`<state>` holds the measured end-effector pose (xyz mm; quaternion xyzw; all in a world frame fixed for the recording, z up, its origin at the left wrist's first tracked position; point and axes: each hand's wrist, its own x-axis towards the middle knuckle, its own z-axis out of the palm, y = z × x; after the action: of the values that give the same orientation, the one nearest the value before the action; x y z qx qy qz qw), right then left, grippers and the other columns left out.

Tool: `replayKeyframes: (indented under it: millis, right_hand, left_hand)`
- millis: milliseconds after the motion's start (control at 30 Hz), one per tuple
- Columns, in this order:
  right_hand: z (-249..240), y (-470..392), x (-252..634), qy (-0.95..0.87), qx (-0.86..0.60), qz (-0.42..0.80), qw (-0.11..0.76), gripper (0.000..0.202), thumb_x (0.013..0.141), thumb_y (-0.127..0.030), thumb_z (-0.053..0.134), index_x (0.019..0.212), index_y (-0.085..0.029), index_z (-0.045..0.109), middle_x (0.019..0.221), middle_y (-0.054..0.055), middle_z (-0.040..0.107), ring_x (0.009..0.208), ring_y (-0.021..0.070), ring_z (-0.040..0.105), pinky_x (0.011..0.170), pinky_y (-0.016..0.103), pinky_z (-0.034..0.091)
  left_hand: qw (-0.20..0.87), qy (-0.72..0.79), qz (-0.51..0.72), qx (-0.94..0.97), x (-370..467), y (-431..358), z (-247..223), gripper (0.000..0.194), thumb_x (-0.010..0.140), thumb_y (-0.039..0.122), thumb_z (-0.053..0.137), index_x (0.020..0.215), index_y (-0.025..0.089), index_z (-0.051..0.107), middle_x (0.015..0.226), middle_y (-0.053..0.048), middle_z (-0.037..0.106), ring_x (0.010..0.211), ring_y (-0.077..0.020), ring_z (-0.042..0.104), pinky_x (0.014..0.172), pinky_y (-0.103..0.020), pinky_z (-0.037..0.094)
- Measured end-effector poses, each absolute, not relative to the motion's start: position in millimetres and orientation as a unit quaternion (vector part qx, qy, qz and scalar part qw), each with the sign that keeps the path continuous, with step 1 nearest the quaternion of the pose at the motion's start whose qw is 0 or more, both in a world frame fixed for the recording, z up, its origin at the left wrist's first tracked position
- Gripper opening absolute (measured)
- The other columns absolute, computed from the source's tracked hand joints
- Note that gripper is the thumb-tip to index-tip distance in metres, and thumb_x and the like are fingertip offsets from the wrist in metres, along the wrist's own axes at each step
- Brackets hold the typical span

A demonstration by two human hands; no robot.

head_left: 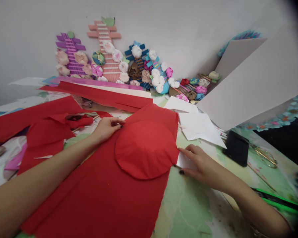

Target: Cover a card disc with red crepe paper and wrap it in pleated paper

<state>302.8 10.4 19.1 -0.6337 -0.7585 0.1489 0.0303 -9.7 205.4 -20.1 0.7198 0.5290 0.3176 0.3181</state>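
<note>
A rounded red piece (pixel 146 148), its edge wrinkled, lies on a long red sheet (pixel 101 201) on the table. My left hand (pixel 108 128) rests on the sheet at the upper left of the rounded piece, fingers bent and apart, with nothing held. At the right edge of that piece is my right hand (pixel 198 162), its thumb and fingers apart and an index fingertip touching the edge. Part of a white piece (pixel 185 161) shows beneath the right fingers.
Paper-flower decorations (pixel 111 66) lean on the wall. Red scraps (pixel 48 132) lie left, white sheets (pixel 198 127) right of centre. Further right are a black phone-like object (pixel 236 148), gold-handled scissors (pixel 265 157), a thin stick (pixel 262 177) and a large white board (pixel 253 82).
</note>
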Motion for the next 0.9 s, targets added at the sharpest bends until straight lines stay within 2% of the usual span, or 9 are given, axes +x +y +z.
replayKeyframes:
  millis: [233,333,433,533,633,733,800,900]
  right_hand:
    - [16.2,11.2,307.5,-0.754,-0.634,0.165,0.043,0.055,0.082,-0.033,0.06,0.134,-0.018,0.05,0.113,0.014,0.056,0.101,0.0256,0.055,0.088,0.038,0.046]
    - [9.8,17.3,315.8,-0.751,-0.628,0.184,0.092,0.046,0.087,-0.037,0.053,0.13,-0.02,0.053,0.114,0.012,0.06,0.098,0.0225,0.058,0.086,0.036,0.047]
    - [4.0,30.3,319.8,-0.718,-0.653,0.187,0.153,0.033,0.09,-0.033,0.043,0.114,-0.02,0.062,0.103,0.01,0.067,0.087,0.0199,0.062,0.076,0.033,0.047]
    - [2.1,47.6,315.8,-0.675,-0.693,0.179,0.177,0.024,0.087,-0.03,0.046,0.093,-0.019,0.066,0.087,0.006,0.071,0.077,0.0179,0.062,0.067,0.029,0.044]
    - [2.8,64.7,306.9,-0.622,-0.745,0.175,0.165,0.02,0.081,-0.031,0.051,0.076,-0.019,0.066,0.072,0.004,0.07,0.065,0.0167,0.061,0.057,0.027,0.038]
    - [2.1,77.9,299.6,-0.584,-0.773,0.193,0.159,0.026,0.079,-0.033,0.052,0.06,-0.018,0.062,0.053,0.003,0.063,0.053,0.0152,0.057,0.052,0.026,0.035]
    - [-0.4,83.6,297.6,-0.577,-0.775,0.198,0.163,0.03,0.079,-0.033,0.052,0.054,-0.019,0.058,0.048,0.003,0.06,0.049,0.0141,0.055,0.05,0.026,0.034]
    - [-5.3,87.4,298.2,-0.575,-0.775,0.196,0.173,0.026,0.078,-0.028,0.051,0.055,-0.019,0.058,0.051,0.003,0.062,0.048,0.0128,0.055,0.05,0.025,0.034]
  left_hand:
    - [0.315,0.527,0.303,0.729,-10.7,204.6,-20.6,0.031,0.068,0.028,0.058,0.093,0.015,0.072,0.096,-0.008,0.074,0.089,-0.0246,0.067,0.087,-0.037,0.05]
    - [0.324,0.52,0.307,0.728,-11.7,207.5,-23.6,0.032,0.067,0.031,0.06,0.092,0.016,0.072,0.096,-0.008,0.074,0.089,-0.0243,0.067,0.088,-0.037,0.05]
    - [0.325,0.515,0.308,0.731,-12.0,209.5,-25.0,0.029,0.066,0.031,0.06,0.089,0.018,0.073,0.095,-0.006,0.074,0.089,-0.024,0.068,0.088,-0.035,0.05]
    - [0.322,0.518,0.304,0.732,-11.9,209.7,-24.6,0.026,0.066,0.03,0.061,0.086,0.019,0.073,0.093,-0.006,0.074,0.09,-0.0247,0.068,0.087,-0.035,0.05]
    - [0.336,0.518,0.304,0.725,-12.0,209.2,-25.0,0.026,0.065,0.031,0.062,0.085,0.019,0.073,0.091,-0.006,0.074,0.089,-0.0256,0.068,0.087,-0.035,0.051]
    - [0.347,0.512,0.311,0.721,-12.5,208.3,-25.8,0.027,0.065,0.032,0.062,0.086,0.019,0.073,0.091,-0.007,0.074,0.088,-0.0258,0.068,0.086,-0.036,0.051]
    - [0.349,0.509,0.316,0.721,-12.7,207.0,-25.4,0.027,0.064,0.033,0.063,0.085,0.018,0.073,0.091,-0.007,0.074,0.088,-0.0258,0.068,0.086,-0.036,0.052]
    - [0.355,0.51,0.313,0.718,-12.4,204.7,-22.7,0.026,0.064,0.034,0.063,0.083,0.018,0.073,0.09,-0.007,0.074,0.088,-0.0255,0.068,0.084,-0.034,0.052]
